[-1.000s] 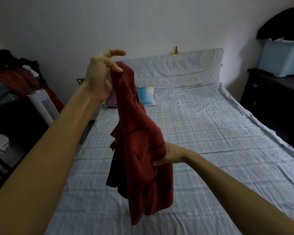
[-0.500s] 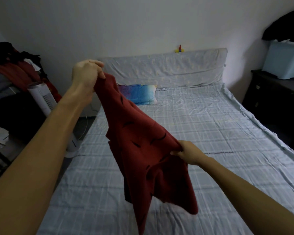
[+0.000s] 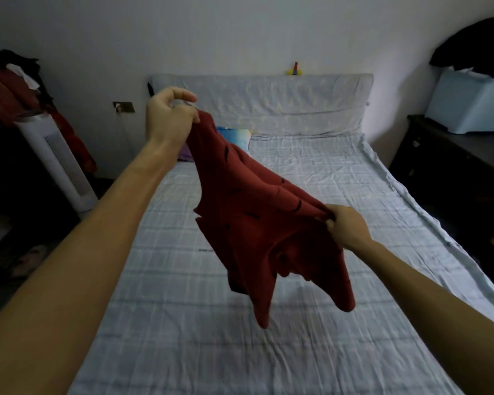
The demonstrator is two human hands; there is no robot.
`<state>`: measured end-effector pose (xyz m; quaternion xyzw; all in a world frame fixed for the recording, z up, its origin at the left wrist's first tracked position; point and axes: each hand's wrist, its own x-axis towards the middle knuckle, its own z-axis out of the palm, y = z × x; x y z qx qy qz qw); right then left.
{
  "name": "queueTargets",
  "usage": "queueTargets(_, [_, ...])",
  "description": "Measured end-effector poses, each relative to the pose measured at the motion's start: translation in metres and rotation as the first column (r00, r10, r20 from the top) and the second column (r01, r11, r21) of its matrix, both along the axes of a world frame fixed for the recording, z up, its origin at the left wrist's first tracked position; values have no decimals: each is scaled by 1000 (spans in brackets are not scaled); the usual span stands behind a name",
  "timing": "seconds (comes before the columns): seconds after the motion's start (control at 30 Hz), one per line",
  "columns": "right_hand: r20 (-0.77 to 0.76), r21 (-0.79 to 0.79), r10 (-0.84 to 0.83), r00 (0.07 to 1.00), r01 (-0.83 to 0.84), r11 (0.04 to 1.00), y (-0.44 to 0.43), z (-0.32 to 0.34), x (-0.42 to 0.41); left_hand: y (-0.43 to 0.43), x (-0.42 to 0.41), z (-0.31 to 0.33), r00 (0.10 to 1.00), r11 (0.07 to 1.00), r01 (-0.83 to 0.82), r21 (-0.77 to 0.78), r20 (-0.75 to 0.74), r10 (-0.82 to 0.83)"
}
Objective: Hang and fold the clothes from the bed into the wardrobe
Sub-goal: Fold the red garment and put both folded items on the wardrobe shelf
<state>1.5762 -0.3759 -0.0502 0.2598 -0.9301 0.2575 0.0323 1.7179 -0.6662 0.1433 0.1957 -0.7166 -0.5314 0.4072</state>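
Dim white wall (image 3: pixel 240 29), dark dresser (image 3: pixel 451 166) at right.

One wide-angle view, worn on the head, looks forward and down from the foot of the bed (image 3: pixel 297 172) toward the headboard (image 3: pixel 268 101) and wall (image 3: pixel 211 29). The left hand (image 3: pixel 169 118) and right hand (image 3: pixel 348 229) sit mid-frame, near the lens.

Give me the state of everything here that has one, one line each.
Red garment, held up in the air, stretched out.
Left hand, pinching the garment's upper end.
Right hand, gripping its lower end.
Bed, sheet on, wrinkled.
Pillow, lying flat, partly hidden by the garment.
Wall socket, cable plugged in.
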Motion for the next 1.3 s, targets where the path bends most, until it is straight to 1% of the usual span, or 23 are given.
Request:
queueTargets(0.1, [5,-33,-48,999,48,998,-7,2,-11,-1,-16,-5,998,999,-3,37,-67,6])
queueTargets(0.17, [20,-29,-89,996,89,996,-13,2,-19,-4,-30,-7,998,999,3,33,-64,-1])
queueTargets(0.3, [76,-4,-116,990,116,993,-31,5,-44,-8,-67,-7,999,1000,-11,-19,-40,10])
queueTargets(0.43, [86,-6,-166,982,167,986,-56,7,-79,-15,-107,2,999,999,-2,-42,-42,0])
queueTargets(0.53, [84,-65,-195,977,200,978,-78,15,-107,-26,-128,14,997,999,-3,-52,-78,-1])
queueTargets(0.63, [50,-171,-240,970,245,954,-98,31,-128,-29,-129,32,990,998,8,-56,-143,-16])
queueTargets(0.73, [-25,-284,-269,963,251,925,-110,46,-137,-19,-107,47,969,997,48,-54,-241,-60])
queueTargets(0.8, [-40,-351,-281,959,249,902,-109,48,-132,-4,-80,43,941,996,80,-47,-324,-91])
queueTargets(0.87, [-67,-381,-265,962,221,898,-104,43,-116,15,-48,23,914,993,106,-49,-389,-116])
queueTargets(0.9, [-85,-387,-245,966,195,901,-99,38,-105,26,-30,6,911,992,108,-64,-392,-125])
queueTargets(0.97, [-96,-373,-179,979,131,919,-87,15,-82,47,6,-36,926,991,114,-70,-353,-131])
queueTargets(1.07, [-66,-255,-125,990,104,961,-61,-54,-49,79,61,-117,961,992,109,60,-260,-90])
queueTargets(1.13, [-11,-146,-123,992,120,982,-42,-116,-21,103,96,-171,985,984,79,159,-167,-53])
queueTargets(1.2, [97,-8,-123,988,124,992,-18,-178,18,129,134,-225,999,969,40,244,-25,-35])
queueTargets(1.23, [163,68,-107,981,97,993,-4,-207,39,142,154,-250,998,958,19,287,51,-35])
queueTargets(1.3, [316,234,-33,948,-44,971,28,-268,81,169,196,-299,977,934,-25,357,207,-53])
